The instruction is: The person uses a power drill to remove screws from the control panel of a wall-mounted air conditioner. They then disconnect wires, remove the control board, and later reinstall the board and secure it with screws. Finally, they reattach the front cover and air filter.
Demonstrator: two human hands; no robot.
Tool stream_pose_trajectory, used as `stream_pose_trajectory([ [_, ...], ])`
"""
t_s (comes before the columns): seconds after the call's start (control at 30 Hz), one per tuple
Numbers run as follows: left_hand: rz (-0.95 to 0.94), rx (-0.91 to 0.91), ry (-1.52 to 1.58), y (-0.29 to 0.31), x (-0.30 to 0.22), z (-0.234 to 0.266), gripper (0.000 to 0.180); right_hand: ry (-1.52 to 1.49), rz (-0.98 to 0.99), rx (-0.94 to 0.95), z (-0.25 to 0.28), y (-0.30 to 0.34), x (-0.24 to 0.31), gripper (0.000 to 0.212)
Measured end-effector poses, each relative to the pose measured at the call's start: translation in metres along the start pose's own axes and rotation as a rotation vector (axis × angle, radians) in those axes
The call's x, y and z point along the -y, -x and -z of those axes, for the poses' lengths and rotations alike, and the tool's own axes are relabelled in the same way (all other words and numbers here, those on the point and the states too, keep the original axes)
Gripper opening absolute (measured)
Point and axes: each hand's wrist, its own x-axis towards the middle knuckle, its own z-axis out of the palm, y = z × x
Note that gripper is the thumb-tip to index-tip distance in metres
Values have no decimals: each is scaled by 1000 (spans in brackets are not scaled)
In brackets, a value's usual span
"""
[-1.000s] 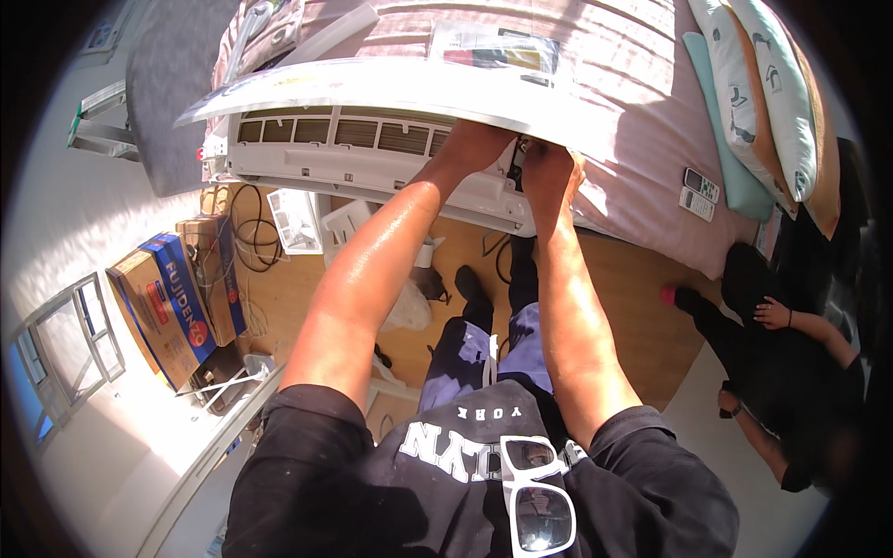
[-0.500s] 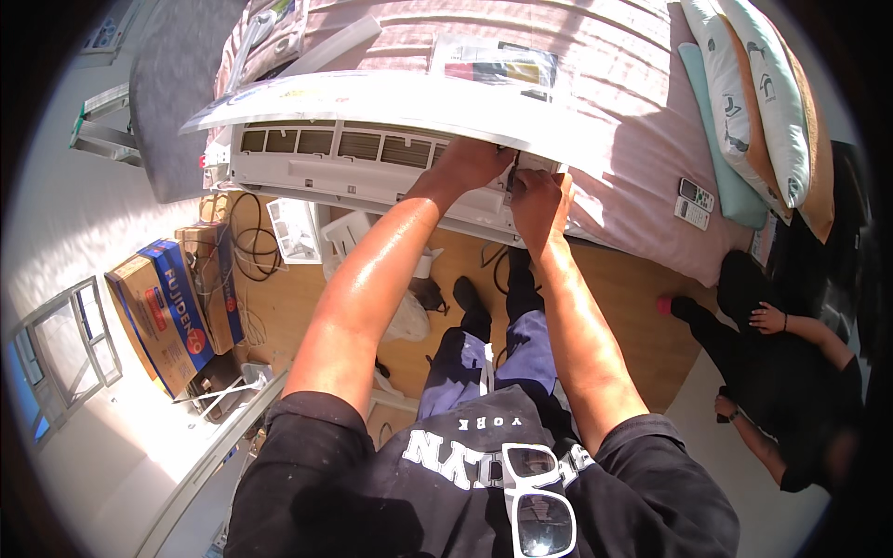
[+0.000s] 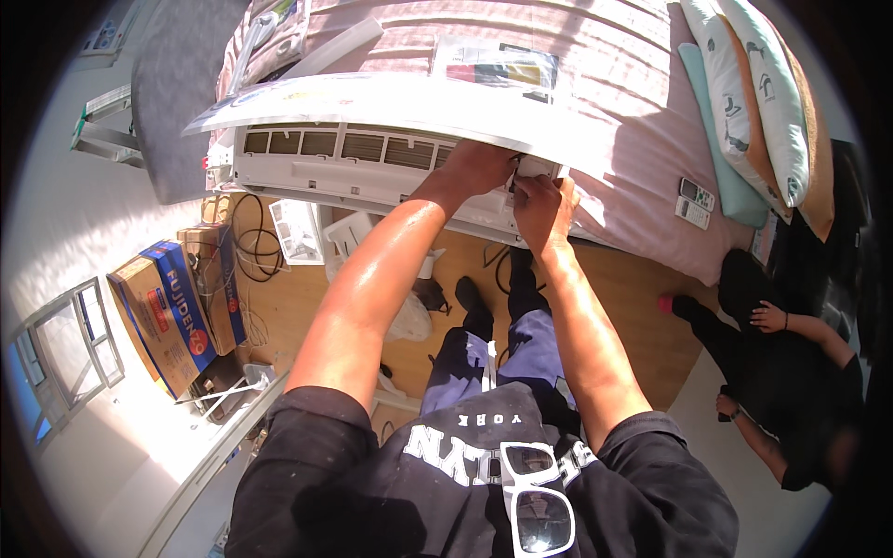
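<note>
A white wall-type air conditioner indoor unit (image 3: 316, 177) lies along the near edge of the bed, its front panel (image 3: 372, 107) raised. Both of my hands work at the unit's right end, beneath that panel. My left hand (image 3: 479, 167) reaches in with its fingers curled and their tips partly hidden. Close beside it, my right hand (image 3: 546, 206) is closed in a pinch at a small dark piece, perhaps a cable, too small to make out. Brown filter slots (image 3: 363, 146) show in the unit left of my hands.
The bed (image 3: 623, 149) carries two remotes (image 3: 693, 203), stacked pillows (image 3: 767, 102) and a plastic packet (image 3: 498, 67). Cardboard boxes (image 3: 163, 312), a black cable coil (image 3: 258, 237) and white foam (image 3: 298, 232) lie on the floor at left. Another person (image 3: 781, 372) sits at right.
Both hands stay at the same end of the unit. My right hand's fingers have shifted slightly, and the whole view has moved a little.
</note>
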Motion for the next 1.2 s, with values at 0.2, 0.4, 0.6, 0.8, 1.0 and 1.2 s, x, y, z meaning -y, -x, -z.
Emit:
stream_pose_trajectory([
  [0.2, 69, -28, 88, -6, -4, -9, 41, 48, 178, 211, 30, -4, -15, 37],
  [0.4, 206, 90, 151, 2, -2, 0, 39, 11, 151, 165, 36, -26, -21, 31],
  [0.6, 153, -24, 90, -14, -13, -7, 35, -69, 83, -229, 15, -54, -35, 34],
  [0.8, 144, -85, 330, -23, -1, -13, 40, -129, -22, 43, 15, -58, -37, 59],
  [1.0, 111, -210, 327, -14, 1, -15, 37, -60, 129, -273, 18, -65, -17, 44],
  [1.2, 361, -159, 18, 28, -47, -19, 33, -131, 86, -158, 25, -68, -19, 42],
])
